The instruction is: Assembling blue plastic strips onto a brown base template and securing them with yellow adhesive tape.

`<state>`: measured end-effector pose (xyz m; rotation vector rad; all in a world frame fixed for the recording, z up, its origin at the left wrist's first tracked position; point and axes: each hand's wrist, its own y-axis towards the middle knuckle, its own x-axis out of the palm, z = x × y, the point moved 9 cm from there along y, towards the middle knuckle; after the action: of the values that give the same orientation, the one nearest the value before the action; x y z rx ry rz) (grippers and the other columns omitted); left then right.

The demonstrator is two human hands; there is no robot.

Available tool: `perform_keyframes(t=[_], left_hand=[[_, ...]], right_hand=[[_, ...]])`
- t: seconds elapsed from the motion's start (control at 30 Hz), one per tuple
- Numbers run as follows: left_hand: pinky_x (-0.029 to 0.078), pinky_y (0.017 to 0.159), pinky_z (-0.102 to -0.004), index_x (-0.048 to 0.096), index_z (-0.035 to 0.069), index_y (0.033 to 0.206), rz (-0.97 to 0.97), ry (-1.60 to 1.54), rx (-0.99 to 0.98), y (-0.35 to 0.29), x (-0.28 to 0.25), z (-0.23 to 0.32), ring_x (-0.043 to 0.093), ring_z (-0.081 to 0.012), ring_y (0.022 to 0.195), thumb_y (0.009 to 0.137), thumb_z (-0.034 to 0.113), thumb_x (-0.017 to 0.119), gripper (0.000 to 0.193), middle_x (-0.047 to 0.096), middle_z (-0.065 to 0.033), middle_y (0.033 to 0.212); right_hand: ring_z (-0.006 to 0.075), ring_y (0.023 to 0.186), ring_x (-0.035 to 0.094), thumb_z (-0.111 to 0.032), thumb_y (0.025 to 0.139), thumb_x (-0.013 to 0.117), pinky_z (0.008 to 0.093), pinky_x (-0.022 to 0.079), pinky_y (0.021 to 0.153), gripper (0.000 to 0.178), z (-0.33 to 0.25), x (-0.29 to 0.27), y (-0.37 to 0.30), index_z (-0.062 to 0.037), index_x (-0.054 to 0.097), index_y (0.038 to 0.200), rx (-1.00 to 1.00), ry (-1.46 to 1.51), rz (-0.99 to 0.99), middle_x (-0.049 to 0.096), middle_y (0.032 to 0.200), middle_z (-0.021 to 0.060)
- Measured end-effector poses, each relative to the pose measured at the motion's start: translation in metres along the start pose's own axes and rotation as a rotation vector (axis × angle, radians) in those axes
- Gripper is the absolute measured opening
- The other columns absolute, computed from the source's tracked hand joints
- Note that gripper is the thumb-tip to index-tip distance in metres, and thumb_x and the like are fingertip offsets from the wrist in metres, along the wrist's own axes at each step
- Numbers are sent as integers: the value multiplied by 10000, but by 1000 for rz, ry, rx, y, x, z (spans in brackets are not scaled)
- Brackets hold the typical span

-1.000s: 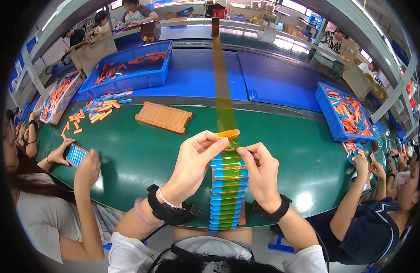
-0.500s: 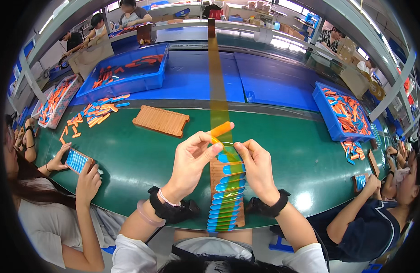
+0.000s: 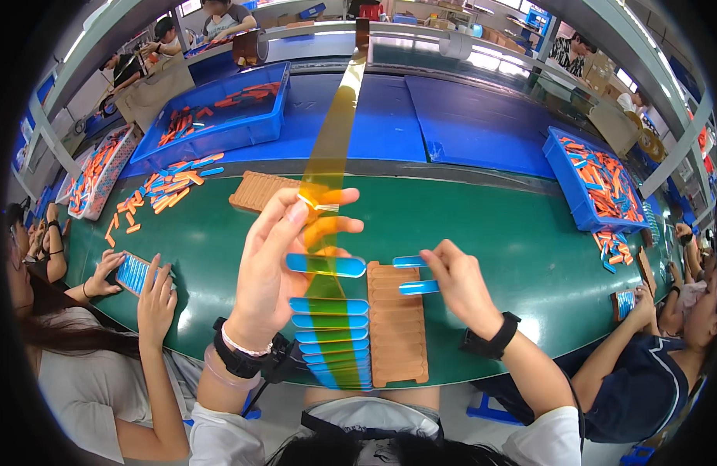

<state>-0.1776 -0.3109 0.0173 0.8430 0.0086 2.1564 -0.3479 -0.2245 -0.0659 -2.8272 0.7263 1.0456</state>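
Note:
My left hand (image 3: 263, 268) pinches a band of amber see-through tape (image 3: 333, 132) between thumb and fingers, with some fingers behind it. From this hand the tape hangs down beside the block, carrying a row of blue round-ended strips (image 3: 329, 320). One more blue strip (image 3: 327, 266) on the tape lies just below my fingers. A grooved brown block (image 3: 398, 334) stands upright to my view in front of me, its grooves showing. My right hand (image 3: 461, 283) is closed at the block's upper right, thumb and finger on a blue strip (image 3: 409, 262). A second blue strip (image 3: 418, 288) lies just below.
Another grooved block (image 3: 253, 192) lies behind my left hand. Loose orange and blue strips (image 3: 168, 190) spread over the green table (image 3: 513, 233) at left. Blue bins (image 3: 277, 116) of strips stand at far left and right. People work on both sides. A tape roll (image 3: 249, 46) hangs from the rail.
My left hand has moved left and up, drawing the tape with it. The row of blue strips has come off the block to its left. My right hand has shifted right and slightly down.

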Motion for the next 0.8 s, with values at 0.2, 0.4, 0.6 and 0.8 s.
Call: perform_keyframes(t=[0.2,0.4,0.6,0.8], left_hand=[[511,676,-302,442,5,1012,121,58,-12,-7,-20,-8,560,-218,917,893,176,391,214,498,-197,1141],[509,676,-292,433,-9,1025,142,92,-34,-13,-27,-13,559,-201,905,883,176,402,235,503,-189,1136],[520,663,-310,432,-5,1012,159,100,-68,-17,-33,-20,562,-206,903,871,160,414,217,501,-190,1134],[527,656,-329,424,-9,1013,161,84,-86,-19,-36,-23,563,-213,909,862,137,405,211,481,-201,1153]], right_hand=[[353,531,523,-126,857,490,371,399,484,184,-10,20,-4,36,480,770,-132,-77,-95,546,601,206],[367,566,548,-208,862,490,412,444,525,221,-6,34,-11,12,477,847,-123,-424,-174,568,633,184],[313,755,566,-223,833,532,401,458,591,231,-13,19,-16,2,481,854,-158,-614,-143,547,916,154],[280,897,525,-149,751,608,360,446,761,300,-43,33,-59,23,503,974,-689,-543,-216,538,973,140]])
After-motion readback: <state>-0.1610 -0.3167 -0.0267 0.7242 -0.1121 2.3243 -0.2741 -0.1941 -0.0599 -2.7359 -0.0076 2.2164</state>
